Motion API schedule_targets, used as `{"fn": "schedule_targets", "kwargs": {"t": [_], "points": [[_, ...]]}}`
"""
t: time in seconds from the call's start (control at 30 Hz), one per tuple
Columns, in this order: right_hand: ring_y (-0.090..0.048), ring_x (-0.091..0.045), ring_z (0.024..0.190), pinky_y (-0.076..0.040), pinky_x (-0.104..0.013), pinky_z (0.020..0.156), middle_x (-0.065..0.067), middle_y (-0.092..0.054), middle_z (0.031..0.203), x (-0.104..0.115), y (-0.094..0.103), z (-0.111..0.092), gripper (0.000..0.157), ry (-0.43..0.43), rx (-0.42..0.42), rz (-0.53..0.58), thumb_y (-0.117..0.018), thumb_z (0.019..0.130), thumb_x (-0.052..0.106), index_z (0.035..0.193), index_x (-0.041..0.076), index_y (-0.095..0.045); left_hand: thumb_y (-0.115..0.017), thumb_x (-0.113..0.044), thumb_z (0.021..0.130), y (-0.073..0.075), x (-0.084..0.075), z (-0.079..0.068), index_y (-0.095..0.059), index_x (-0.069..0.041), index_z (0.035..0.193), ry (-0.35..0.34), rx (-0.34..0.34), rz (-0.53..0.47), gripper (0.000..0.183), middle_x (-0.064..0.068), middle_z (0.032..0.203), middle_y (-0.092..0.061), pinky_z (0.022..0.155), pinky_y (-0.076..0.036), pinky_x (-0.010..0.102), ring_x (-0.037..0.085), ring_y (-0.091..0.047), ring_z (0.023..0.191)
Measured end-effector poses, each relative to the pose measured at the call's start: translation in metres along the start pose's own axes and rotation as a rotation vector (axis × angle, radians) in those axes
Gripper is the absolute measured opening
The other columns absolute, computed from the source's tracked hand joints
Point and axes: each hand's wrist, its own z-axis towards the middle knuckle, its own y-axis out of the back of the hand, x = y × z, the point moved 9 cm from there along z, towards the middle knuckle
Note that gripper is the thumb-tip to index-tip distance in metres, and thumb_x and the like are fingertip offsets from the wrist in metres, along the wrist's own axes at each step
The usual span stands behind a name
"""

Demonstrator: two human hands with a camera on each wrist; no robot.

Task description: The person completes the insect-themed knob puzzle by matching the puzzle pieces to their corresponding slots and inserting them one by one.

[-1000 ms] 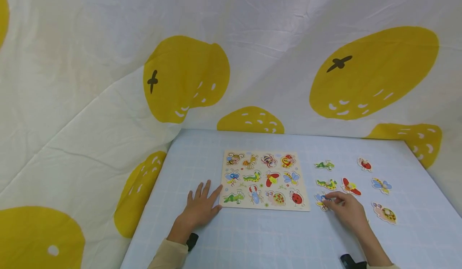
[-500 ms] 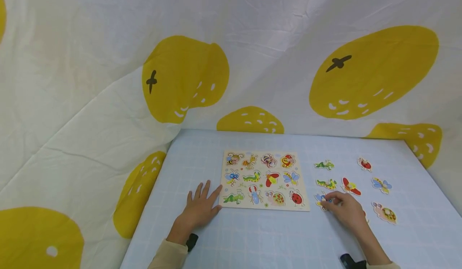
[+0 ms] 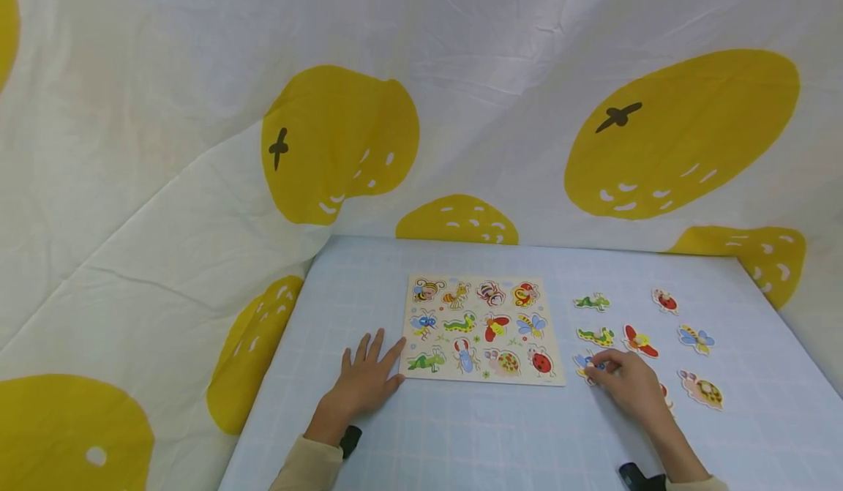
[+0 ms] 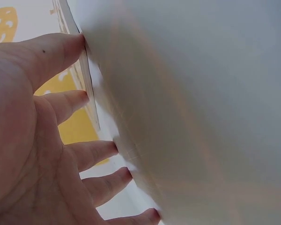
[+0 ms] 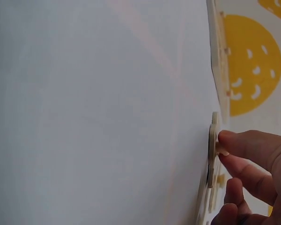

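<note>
On the light blue cloth lies a cream puzzle board (image 3: 473, 306) printed with rows of insects. My left hand (image 3: 364, 383) rests palm down with fingers spread, its thumb and index fingertip right at the board's left edge (image 4: 85, 70). To the right of the board, my right hand (image 3: 634, 387) pinches the small knob of a blue insect puzzle piece (image 3: 582, 361) between thumb and index finger. In the right wrist view this puzzle piece (image 5: 211, 159) shows edge-on, close over the cloth. The fingers cover part of its picture in the head view.
Around the right hand lie a grasshopper piece (image 3: 593, 301), a caterpillar piece (image 3: 596, 336), a red-winged insect piece (image 3: 640, 341), a ladybug piece (image 3: 666, 301), a dragonfly piece (image 3: 697, 339) and a snail piece (image 3: 702, 390). Another piece is mostly hidden behind the right wrist. A patterned curtain (image 3: 487, 147) stands behind.
My right hand has shifted very slightly left, keeping to the blue insect piece, and a little more of the piece behind the wrist shows. The left hand has stayed still.
</note>
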Motion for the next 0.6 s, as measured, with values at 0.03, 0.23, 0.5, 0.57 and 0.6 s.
{"fn": "schedule_targets", "kwargs": {"t": [0.03,0.23,0.5,0.57,0.6], "points": [[-0.047,-0.021,0.071,-0.036,-0.029,0.053,-0.004,-0.056,0.077,0.001,0.000,0.000,0.024,0.004,-0.004,-0.003,-0.078,0.086,0.021,0.099,0.001,-0.073,-0.062,-0.044,0.098,0.000,0.000,0.000,-0.034,-0.026,0.158,0.000,0.000,-0.002,0.068,0.017,0.164,-0.017,0.112,-0.011,0.071,0.045,-0.011,0.148],[-0.047,-0.021,0.071,-0.036,-0.031,0.056,-0.003,-0.057,0.077,0.007,0.005,0.000,0.019,0.047,-0.028,-0.016,-0.078,0.086,0.019,0.095,0.003,-0.074,-0.061,-0.043,0.099,0.001,-0.002,0.000,-0.033,-0.025,0.158,0.004,0.014,0.002,0.068,0.018,0.164,-0.017,0.112,-0.012,0.070,0.045,-0.011,0.148],[-0.048,-0.023,0.074,-0.037,-0.033,0.056,-0.007,-0.060,0.085,0.019,0.007,0.003,0.023,0.058,-0.019,-0.005,-0.077,0.088,0.023,0.099,0.003,-0.075,-0.062,-0.043,0.098,0.003,-0.003,-0.002,-0.035,-0.024,0.157,-0.007,0.001,0.004,0.068,0.019,0.163,-0.019,0.111,-0.013,0.071,0.045,-0.013,0.148],[-0.048,-0.024,0.076,-0.037,-0.033,0.057,-0.007,-0.059,0.086,0.024,0.007,0.005,0.023,0.067,-0.018,-0.007,-0.077,0.088,0.023,0.099,0.004,-0.075,-0.062,-0.043,0.098,0.002,-0.003,-0.002,-0.035,-0.024,0.157,-0.010,-0.002,0.004,0.068,0.019,0.163,-0.019,0.111,-0.013,0.071,0.045,-0.013,0.148],[-0.048,-0.024,0.077,-0.038,-0.033,0.057,-0.007,-0.059,0.086,0.027,0.006,0.005,0.023,0.071,-0.016,-0.005,-0.077,0.088,0.023,0.099,0.004,-0.075,-0.062,-0.043,0.098,0.002,-0.003,-0.003,-0.035,-0.024,0.157,-0.011,-0.003,0.004,0.068,0.019,0.163,-0.019,0.111,-0.013,0.071,0.045,-0.013,0.148]]}}
